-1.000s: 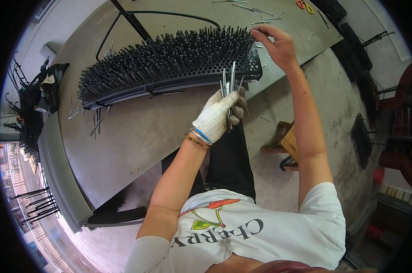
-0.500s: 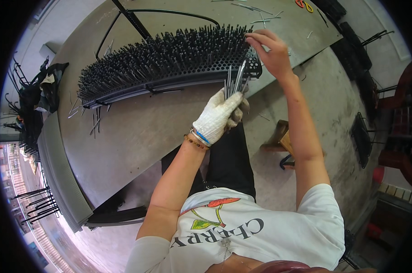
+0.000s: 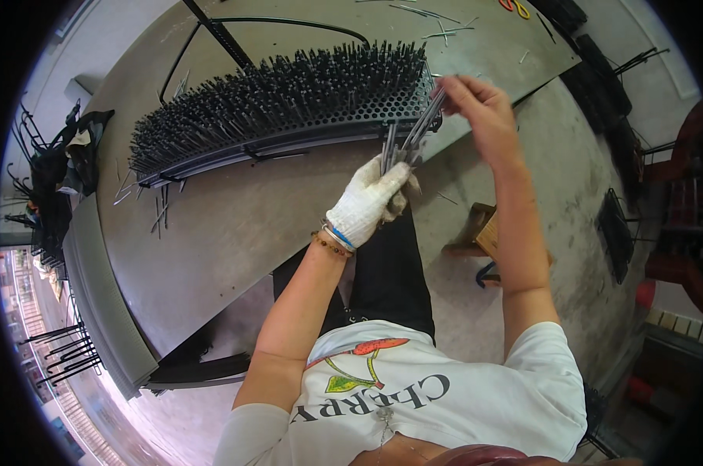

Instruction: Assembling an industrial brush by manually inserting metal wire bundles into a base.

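Observation:
My left hand (image 3: 367,200), in a white work glove, is shut on a bundle of thin metal rods (image 3: 402,146) held upright near the table's front edge. My bare right hand (image 3: 482,105) pinches the top of one rod from that bundle. Just behind both hands lies a long curved perforated metal strip (image 3: 289,128), densely filled with dark upright rods (image 3: 289,81). The right hand is at the strip's right end.
The strip lies on a grey worktable (image 3: 227,225) with loose rods (image 3: 161,213) scattered at its left and far side. A dark cable (image 3: 289,23) curves behind the strip. A wooden stool (image 3: 483,237) and black racks (image 3: 619,233) stand on the concrete floor at right.
My right hand has dropped from the strip's right end to the bundle and taken hold of a rod. The gloved left hand has stayed about where it was.

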The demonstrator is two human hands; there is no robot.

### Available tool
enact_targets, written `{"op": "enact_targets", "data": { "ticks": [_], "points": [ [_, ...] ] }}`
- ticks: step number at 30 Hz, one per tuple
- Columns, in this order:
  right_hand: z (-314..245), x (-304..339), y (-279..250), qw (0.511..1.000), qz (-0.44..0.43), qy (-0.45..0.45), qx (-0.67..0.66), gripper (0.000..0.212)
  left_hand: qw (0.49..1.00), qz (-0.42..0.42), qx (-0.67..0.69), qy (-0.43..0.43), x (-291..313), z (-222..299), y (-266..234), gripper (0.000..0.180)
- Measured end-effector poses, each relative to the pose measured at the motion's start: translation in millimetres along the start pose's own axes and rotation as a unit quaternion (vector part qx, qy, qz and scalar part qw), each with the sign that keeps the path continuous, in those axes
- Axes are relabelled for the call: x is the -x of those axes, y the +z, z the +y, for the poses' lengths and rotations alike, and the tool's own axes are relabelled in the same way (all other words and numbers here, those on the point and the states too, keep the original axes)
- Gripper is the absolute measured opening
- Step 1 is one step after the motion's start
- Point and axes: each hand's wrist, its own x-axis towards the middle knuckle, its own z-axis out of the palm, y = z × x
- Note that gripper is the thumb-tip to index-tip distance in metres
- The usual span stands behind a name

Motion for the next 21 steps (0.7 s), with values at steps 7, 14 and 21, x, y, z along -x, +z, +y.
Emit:
{"op": "enact_targets", "data": {
  "ticks": [7,14,21],
  "points": [
    [-7.1,-11.1,-3.2,0.999,0.013,-0.048,0.01,0.024,0.992,0.107,0.069,0.01,-7.9,-1.6,0.0,0.029],
    [16.3,14.9,26.4,0.993,-0.052,0.105,0.011,0.023,0.996,0.086,0.02,0.012,-3.3,-1.7,3.8,0.029],
    [4.3,-6.2,-5.1,0.984,0.14,-0.107,0.031,0.019,0.987,0.136,0.081,-0.006,-7.9,-0.6,5.2,0.02]
  ]
}}
